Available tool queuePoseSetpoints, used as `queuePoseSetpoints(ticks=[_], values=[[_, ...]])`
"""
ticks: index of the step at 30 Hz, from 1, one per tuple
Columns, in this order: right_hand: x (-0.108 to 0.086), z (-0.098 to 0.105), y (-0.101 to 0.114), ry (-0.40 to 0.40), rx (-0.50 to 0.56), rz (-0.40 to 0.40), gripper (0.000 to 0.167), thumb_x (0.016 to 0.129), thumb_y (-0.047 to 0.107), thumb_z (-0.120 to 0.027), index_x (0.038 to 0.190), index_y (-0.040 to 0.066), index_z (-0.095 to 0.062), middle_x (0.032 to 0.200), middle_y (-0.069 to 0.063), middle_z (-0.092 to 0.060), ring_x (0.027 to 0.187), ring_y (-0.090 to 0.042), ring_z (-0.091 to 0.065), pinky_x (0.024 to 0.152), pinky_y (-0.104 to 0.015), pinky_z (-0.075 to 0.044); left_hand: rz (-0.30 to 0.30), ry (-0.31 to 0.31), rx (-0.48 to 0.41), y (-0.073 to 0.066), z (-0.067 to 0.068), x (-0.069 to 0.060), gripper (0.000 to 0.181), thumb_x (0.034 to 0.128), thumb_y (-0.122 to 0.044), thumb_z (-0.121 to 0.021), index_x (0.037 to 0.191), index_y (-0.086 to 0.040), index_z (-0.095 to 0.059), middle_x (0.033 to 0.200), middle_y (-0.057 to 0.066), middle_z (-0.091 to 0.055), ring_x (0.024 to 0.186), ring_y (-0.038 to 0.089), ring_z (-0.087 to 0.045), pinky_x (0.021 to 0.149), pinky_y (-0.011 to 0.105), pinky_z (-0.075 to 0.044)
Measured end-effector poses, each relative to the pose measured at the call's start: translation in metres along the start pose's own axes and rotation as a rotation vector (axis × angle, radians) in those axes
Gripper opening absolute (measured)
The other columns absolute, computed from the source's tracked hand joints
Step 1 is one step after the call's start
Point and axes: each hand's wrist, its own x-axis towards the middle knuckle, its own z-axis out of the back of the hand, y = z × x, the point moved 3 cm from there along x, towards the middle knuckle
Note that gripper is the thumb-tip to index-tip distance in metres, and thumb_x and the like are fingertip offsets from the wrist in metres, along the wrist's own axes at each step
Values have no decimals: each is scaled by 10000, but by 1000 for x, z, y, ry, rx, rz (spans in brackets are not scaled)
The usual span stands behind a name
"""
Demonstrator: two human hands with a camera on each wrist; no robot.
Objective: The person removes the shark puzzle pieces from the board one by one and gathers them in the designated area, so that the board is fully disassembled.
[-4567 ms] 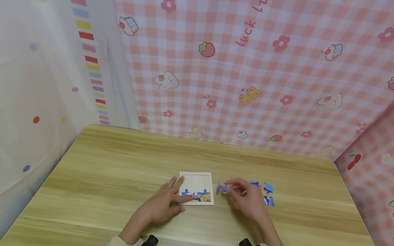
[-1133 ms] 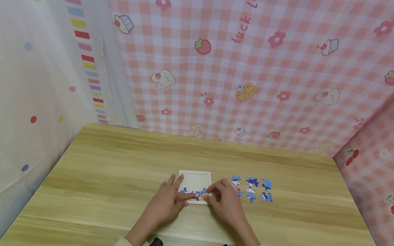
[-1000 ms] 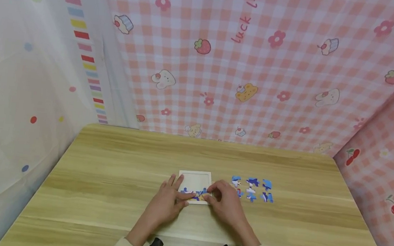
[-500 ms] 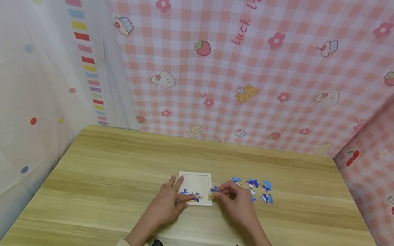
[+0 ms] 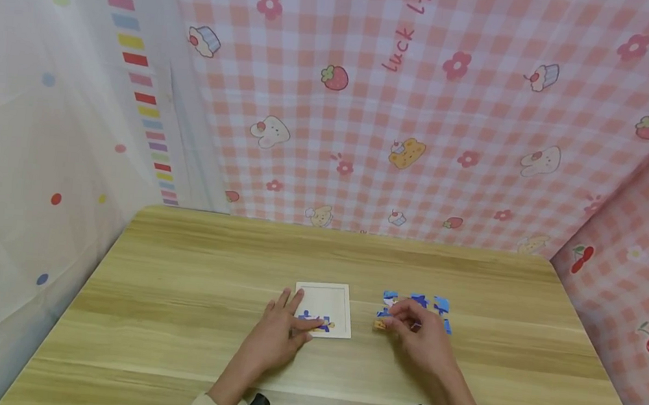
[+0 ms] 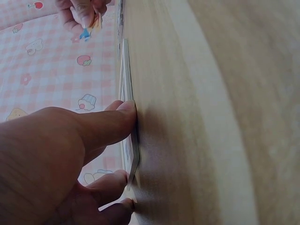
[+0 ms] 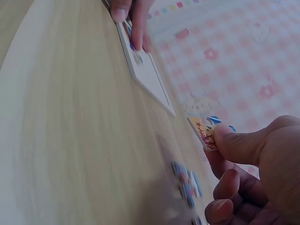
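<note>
My left hand (image 5: 275,333) rests on the left side of a white square puzzle tray (image 5: 348,312), its index finger laid across the joined puzzle pieces (image 5: 325,324) at the bottom. In the left wrist view, the thumb (image 6: 110,123) touches the tray's near edge. To the right, my right hand (image 5: 419,332) pinches a yellow-and-blue puzzle piece (image 7: 205,133) with red coral on it, between thumb and index finger. That piece is held above the table, beside the loose pieces. The tray's upper and right parts show bare backing.
Loose blue puzzle pieces (image 5: 442,304) lie right of the tray, some hidden behind my right hand. Under everything is a wood-grain table (image 5: 206,269). A pink checked cloth (image 5: 368,115) hangs behind its far edge.
My right hand has lifted the yellow-and-blue puzzle piece out of the tray's lower right corner and carried it right, to the loose pieces. My left hand has stayed on the tray.
</note>
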Motion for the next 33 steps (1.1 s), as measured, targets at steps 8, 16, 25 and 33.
queuePoseSetpoints(ticks=[8,16,25,33], values=[[-7,22,-22,-53,-22,3,45,927,152,-763,952,155,-725,802,31,-703,675,-20,-562,582,-194,-490,-11,-4,-4,0,0,0,297,963,-184,-703,1255,-216,-749,1617,291,-337,1531,538,-207,1240,689,-195],[-13,40,-37,-87,-2,-65,116,905,161,-790,984,101,-729,844,-28,-754,699,-22,-622,608,-194,-534,-5,1,-2,2,-1,-1,299,963,-187,-702,1256,-224,-749,1620,288,-333,1536,533,-201,1245,683,-185],[-22,58,-49,-105,-37,-124,158,916,236,-786,990,104,-742,881,-37,-782,735,2,-651,655,-171,-542,-10,1,-6,1,0,-1,299,971,-193,-693,1264,-218,-744,1623,287,-328,1538,532,-195,1248,682,-178],[-31,72,-61,-85,-43,-178,211,923,295,-778,1026,113,-750,895,-23,-789,733,-8,-662,634,-194,-540,-4,6,-2,2,0,0,292,964,-196,-700,1250,-224,-753,1625,284,-322,1544,520,-189,1250,679,-176]])
